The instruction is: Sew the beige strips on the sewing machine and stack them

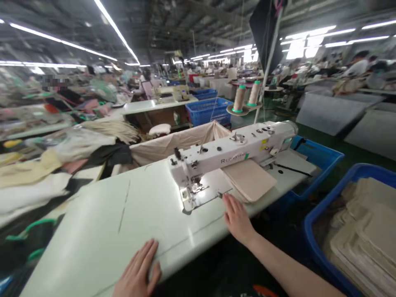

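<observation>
We note the machine on the table: white, smooth-shelled, long axis slanting from its needle end, nearer us at left, to its far end at right. Stack: beige, flat, straight-edged layers, partly under the machine, exposed end pointing rightward and toward us; full long axis hidden. Our right hand, unclenched, fingers lightly bent, grasps nothing beside the stack; fingertip contact we cannot tell. Our left hand lies palm down, thumb apart, on glossy pale green tabletop, holding nothing.
</observation>
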`<action>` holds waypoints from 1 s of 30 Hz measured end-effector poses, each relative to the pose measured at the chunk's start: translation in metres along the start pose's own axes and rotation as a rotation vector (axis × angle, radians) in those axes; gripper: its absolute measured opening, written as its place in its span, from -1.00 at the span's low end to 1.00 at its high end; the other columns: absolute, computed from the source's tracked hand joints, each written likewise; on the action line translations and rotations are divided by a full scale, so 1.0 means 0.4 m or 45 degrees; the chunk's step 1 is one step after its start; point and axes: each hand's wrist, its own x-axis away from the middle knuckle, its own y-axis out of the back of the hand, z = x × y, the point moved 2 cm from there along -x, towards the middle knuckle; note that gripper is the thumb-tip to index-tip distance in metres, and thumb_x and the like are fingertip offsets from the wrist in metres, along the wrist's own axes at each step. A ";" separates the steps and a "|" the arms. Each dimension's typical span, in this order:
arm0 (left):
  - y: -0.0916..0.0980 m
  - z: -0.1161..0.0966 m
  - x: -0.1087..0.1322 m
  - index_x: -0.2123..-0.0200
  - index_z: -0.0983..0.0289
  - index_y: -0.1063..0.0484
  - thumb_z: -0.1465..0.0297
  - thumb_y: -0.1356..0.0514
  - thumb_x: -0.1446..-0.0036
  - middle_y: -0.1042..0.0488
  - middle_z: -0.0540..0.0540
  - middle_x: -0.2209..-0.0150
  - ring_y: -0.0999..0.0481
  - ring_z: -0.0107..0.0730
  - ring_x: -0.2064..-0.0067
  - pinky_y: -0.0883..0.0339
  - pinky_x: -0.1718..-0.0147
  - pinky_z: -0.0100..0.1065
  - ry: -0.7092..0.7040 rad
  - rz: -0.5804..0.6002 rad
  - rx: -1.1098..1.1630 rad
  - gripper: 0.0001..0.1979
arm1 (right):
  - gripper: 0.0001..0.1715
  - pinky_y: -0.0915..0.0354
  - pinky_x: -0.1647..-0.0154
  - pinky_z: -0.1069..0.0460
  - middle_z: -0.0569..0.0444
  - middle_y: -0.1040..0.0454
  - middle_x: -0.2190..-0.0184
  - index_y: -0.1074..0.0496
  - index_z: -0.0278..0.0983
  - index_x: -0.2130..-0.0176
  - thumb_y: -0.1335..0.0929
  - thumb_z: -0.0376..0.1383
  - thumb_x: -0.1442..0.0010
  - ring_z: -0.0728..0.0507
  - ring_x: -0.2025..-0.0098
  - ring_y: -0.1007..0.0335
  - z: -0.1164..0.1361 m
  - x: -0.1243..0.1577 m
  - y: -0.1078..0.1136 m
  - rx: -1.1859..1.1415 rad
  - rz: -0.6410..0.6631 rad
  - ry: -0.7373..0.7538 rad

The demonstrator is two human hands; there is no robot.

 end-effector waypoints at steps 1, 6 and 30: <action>0.003 -0.012 0.016 -0.30 -0.20 0.10 0.27 -0.14 -0.08 -0.16 -0.20 -0.26 -0.35 -0.19 -0.18 -0.16 -0.21 -0.06 -0.019 -0.025 -0.048 -0.25 | -0.39 -0.13 -0.18 -0.14 -0.21 -0.20 -0.21 -0.09 -0.39 -0.26 -0.21 -0.37 -0.24 -0.26 -0.21 -0.11 0.002 -0.008 0.000 0.078 0.043 -0.084; 0.014 -0.043 0.016 -0.23 0.21 -0.22 0.29 -0.09 -0.18 -0.28 0.11 -0.22 -0.36 -0.16 -0.17 -0.15 -0.21 -0.13 -0.115 -0.117 -0.181 -0.46 | -0.69 -0.22 0.04 -0.09 -0.16 -0.45 0.20 -0.38 -0.34 0.08 -0.14 -0.42 -0.29 -0.23 0.10 -0.32 0.006 -0.052 0.012 0.131 0.102 -0.013; -0.035 -0.430 0.077 -0.12 0.13 -0.35 0.20 0.03 -0.31 -0.56 0.04 0.31 -0.54 -0.37 0.37 -0.40 0.31 -0.36 0.127 0.594 1.178 -0.61 | -0.32 -0.29 0.42 0.03 0.10 -0.13 -0.29 -0.08 -0.04 -0.28 -0.22 -0.31 -0.21 -0.13 0.19 -0.46 -0.180 0.011 0.338 0.171 0.037 0.103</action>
